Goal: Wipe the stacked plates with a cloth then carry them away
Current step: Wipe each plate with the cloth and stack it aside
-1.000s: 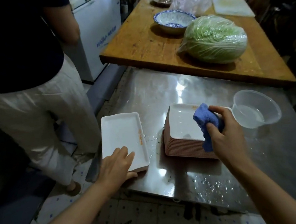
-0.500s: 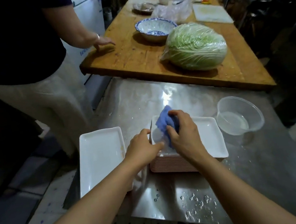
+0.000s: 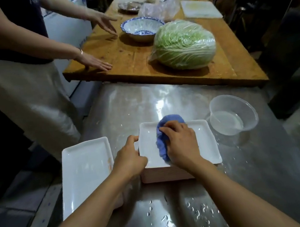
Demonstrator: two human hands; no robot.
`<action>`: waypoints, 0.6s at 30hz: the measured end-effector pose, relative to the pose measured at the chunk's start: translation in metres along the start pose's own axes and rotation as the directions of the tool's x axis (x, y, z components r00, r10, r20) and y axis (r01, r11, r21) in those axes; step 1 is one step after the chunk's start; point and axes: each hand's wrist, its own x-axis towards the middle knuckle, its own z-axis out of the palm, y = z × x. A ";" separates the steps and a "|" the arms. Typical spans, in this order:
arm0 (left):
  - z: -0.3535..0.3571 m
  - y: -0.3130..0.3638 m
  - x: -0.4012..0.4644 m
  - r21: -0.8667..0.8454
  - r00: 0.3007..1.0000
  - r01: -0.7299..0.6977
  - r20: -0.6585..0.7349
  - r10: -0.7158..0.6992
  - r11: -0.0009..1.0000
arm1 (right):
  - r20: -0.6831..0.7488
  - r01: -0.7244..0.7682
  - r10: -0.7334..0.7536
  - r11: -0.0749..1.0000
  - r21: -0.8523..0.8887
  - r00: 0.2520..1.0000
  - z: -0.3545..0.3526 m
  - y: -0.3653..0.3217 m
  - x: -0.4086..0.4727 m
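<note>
The stack [image 3: 172, 174] sat on a wet steel surface [image 3: 266, 164]. The left hand [image 3: 130, 158] gripped the top plate's edge; the right hand [image 3: 182, 145] curled its fingers [image 3: 168, 128] over a soft blue cloth [image 3: 162, 146]. Glossy, rectangular plates could slide or slip on water when lifted.

Stacked white rectangular plates [image 3: 204, 140] on steel counter, crumpled blue cloth [image 3: 163, 140] atop

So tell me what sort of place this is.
Most likely a working kitchen, perhaps a restaurant's back room. A steel worktop holds a stack of identical white plates being wiped, and the wooden prep table behind carries a wrapped cabbage, a blue-patterned bowl and a cutting board.
</note>
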 end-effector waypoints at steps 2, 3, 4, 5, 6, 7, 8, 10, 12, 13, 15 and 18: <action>0.001 -0.002 0.000 -0.028 1.000 0.008 0.002 -0.008 1.000 | -0.022 -0.095 0.095 0.995 -0.038 0.995 -0.009 0.026 -0.007; 0.001 -0.002 0.001 -0.042 1.000 0.012 0.006 -0.012 0.999 | -0.033 -0.143 0.141 0.989 -0.037 0.989 -0.014 0.039 -0.010; 0.000 -0.002 0.001 -0.051 1.000 0.017 0.011 -0.017 0.999 | -0.043 -0.175 0.173 0.984 -0.043 0.984 -0.018 0.049 -0.012; 0.000 -0.002 0.002 -0.055 1.000 0.023 0.015 -0.022 0.998 | -0.049 -0.192 0.189 0.980 -0.058 0.981 -0.021 0.055 -0.014; -0.001 -0.001 0.001 -0.057 1.000 0.027 0.015 -0.026 0.998 | -0.052 -0.187 0.184 0.980 -0.071 0.982 -0.023 0.059 -0.015; -0.001 -0.001 0.001 -0.063 1.000 0.030 0.012 -0.029 0.998 | -0.042 -0.176 0.174 0.982 -0.073 0.984 -0.025 0.059 -0.016; -0.001 -0.001 0.000 -0.073 0.999 0.034 0.007 -0.033 0.997 | -0.023 -0.163 0.162 0.984 -0.066 0.987 -0.025 0.058 -0.017; -0.001 0.000 -0.002 -0.092 0.999 0.042 -0.006 -0.043 0.995 | 0.044 -0.167 0.168 0.986 -0.023 0.985 -0.029 0.053 -0.022; 0.000 0.001 -0.003 -0.099 0.999 0.050 -0.014 -0.052 0.994 | 0.099 -0.154 0.156 0.988 -0.028 0.983 -0.038 0.049 -0.034; 0.000 0.002 -0.004 -0.102 0.998 0.054 -0.019 -0.057 0.993 | 0.113 -0.133 0.139 0.989 -0.060 0.984 -0.041 0.048 -0.042; 0.002 0.002 -0.006 -0.111 0.998 0.055 -0.035 -0.059 0.992 | 0.128 -0.121 0.128 0.991 -0.057 0.984 -0.047 0.043 -0.059; 0.002 0.001 -0.010 -0.138 0.997 0.049 -0.045 -0.056 0.989 | 0.155 -0.128 0.113 0.988 0.091 0.982 -0.051 0.025 -0.077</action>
